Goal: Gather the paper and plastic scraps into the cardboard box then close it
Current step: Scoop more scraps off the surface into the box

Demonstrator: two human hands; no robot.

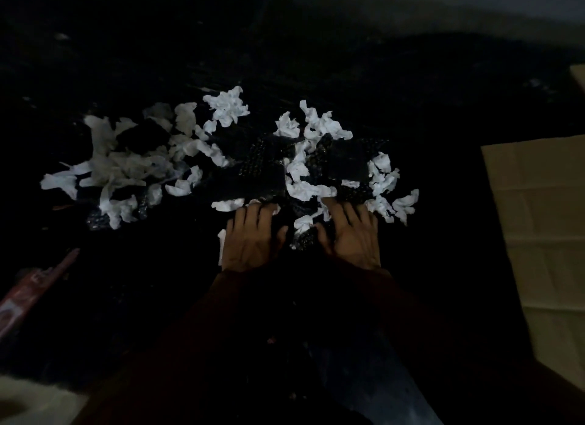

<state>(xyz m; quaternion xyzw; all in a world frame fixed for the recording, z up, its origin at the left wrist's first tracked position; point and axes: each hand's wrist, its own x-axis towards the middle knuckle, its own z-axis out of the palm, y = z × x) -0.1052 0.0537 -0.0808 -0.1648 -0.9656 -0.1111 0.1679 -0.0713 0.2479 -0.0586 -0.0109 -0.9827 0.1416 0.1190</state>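
Note:
White crumpled paper scraps [308, 188] and dark bubble-wrap plastic pieces [264, 168] lie scattered on a black surface. A second heap of paper scraps [123, 168] spreads to the left. My left hand [251, 239] and my right hand [353, 234] lie palm down side by side at the near edge of the right heap, fingertips reaching into the scraps. Some plastic [305, 239] sits between my thumbs. Whether the fingers curl round anything is hidden by the dark. A flat cardboard panel [538, 222] lies at the right edge.
A red and white packet [31, 287] lies at the lower left. A pale object [28, 402] shows in the bottom left corner. Dark sleeves cover both my forearms. Dark floor lies between the scraps and the cardboard.

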